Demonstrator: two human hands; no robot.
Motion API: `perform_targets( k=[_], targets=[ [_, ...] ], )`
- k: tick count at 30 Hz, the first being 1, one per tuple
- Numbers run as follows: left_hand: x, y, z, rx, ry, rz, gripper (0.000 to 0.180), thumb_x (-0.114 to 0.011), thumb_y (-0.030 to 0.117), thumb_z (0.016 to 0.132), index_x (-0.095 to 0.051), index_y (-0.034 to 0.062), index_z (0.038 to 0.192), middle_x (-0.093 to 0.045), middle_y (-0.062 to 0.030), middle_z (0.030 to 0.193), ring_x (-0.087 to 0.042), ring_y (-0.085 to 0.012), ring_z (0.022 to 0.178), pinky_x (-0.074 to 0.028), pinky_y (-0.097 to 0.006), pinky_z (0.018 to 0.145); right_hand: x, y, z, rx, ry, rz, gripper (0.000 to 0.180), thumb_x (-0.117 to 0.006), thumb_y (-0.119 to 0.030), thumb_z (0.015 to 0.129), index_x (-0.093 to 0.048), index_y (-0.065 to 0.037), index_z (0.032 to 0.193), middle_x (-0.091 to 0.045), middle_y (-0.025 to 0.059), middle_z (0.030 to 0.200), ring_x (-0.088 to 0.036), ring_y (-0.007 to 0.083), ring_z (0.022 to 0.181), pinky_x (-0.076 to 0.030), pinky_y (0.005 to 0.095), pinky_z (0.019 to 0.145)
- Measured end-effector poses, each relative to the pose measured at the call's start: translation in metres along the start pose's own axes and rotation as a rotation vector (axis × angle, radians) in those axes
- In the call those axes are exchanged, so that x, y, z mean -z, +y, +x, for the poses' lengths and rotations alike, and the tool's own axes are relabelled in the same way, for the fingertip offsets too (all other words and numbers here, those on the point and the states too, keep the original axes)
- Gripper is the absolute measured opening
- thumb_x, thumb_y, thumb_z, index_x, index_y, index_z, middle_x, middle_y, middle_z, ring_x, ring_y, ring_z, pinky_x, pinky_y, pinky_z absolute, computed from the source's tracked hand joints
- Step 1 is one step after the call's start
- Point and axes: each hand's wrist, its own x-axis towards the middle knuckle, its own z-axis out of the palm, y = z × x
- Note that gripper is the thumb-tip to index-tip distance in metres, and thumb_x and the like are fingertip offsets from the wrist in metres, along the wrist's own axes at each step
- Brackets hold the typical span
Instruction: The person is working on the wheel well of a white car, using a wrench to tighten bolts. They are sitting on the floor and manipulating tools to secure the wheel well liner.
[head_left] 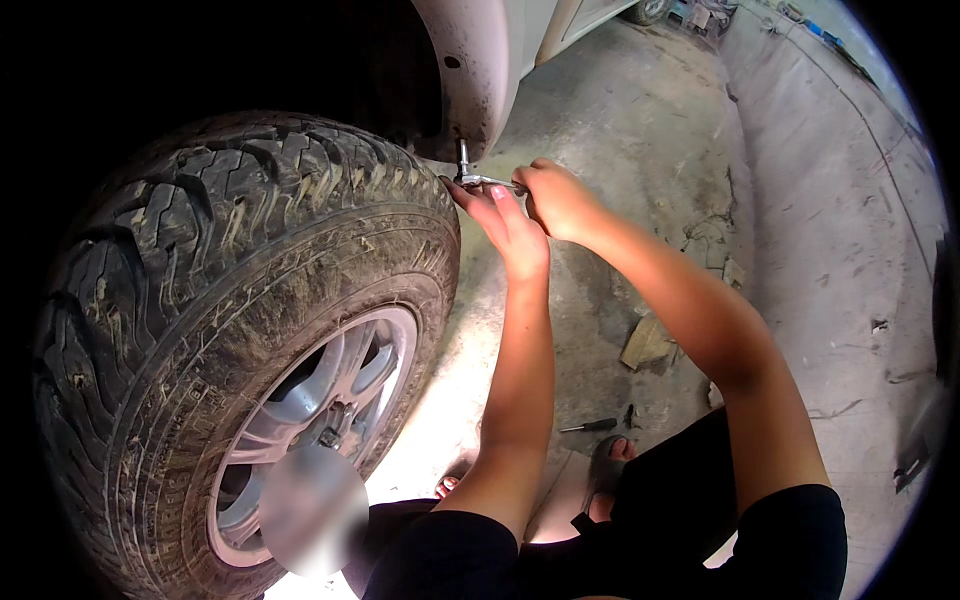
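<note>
My right hand point(562, 202) is closed around the handle of the ratchet wrench point(488, 181). My left hand point(512, 230) touches its head; whether it grips, I cannot tell. The socket extension point(463, 157) stands at the fender's point(487, 75) lower edge, near the muddy tyre point(300, 225). 1 dark-handled tool point(599, 425) lies on the floor point(625, 120) beside a sandalled foot point(604, 468)

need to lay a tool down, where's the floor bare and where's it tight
Bare floor shows beyond the right hand, alongside the car; another patch lies between the left forearm and tan block, beyond the screwdriver. It's tight at the ratchet: left hand, tyre and fender crowd together.
</note>
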Motion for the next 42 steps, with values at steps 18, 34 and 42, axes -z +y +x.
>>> perform_targets(
  k=[18, 34, 42],
  targets=[
    [0.017, -0.034, 0.013, -0.072, -0.116, -0.169, 0.094, -0.037, 0.062, 0.096, 0.001, -0.0026, 0.154, -0.001, -0.0188, 0.162, -0.007, -0.0271, 0.149, -0.008, -0.04, 0.119, 0.001, -0.031, 0.018, -0.082, -0.236, 0.013, 0.026, -0.053, -0.025, 0.091, -0.061, -0.001, 0.101, -0.068, 0.022, 0.089, -0.067, 0.0387, 0.084, -0.052, 0.0458, 0.074],
    [-0.004, -0.079, 0.059, 0.255, 0.409, -0.646, 0.04, -0.049, 0.025, 0.098, -0.047, -0.0011, 0.128, -0.052, -0.015, 0.13, -0.052, -0.0236, 0.117, -0.04, -0.036, 0.1, 0.025, -0.084, 0.031, -0.182, -0.185, -0.252, 0.031, -0.052, -0.027, 0.089, -0.07, -0.003, 0.095, -0.07, 0.0181, 0.09, -0.068, 0.0373, 0.085, -0.054, 0.0465, 0.074],
    [-0.01, -0.075, 0.077, 0.238, 0.438, -0.655, 0.033, -0.05, 0.022, 0.097, -0.051, 0.0, 0.122, -0.055, -0.0135, 0.123, -0.053, -0.0227, 0.11, -0.041, -0.035, 0.096, 0.039, -0.106, 0.049, -0.246, -0.234, -0.364, 0.029, -0.056, -0.029, 0.087, -0.074, -0.008, 0.097, -0.071, 0.017, 0.096, -0.069, 0.0365, 0.089, -0.054, 0.0447, 0.077]
  ],
)
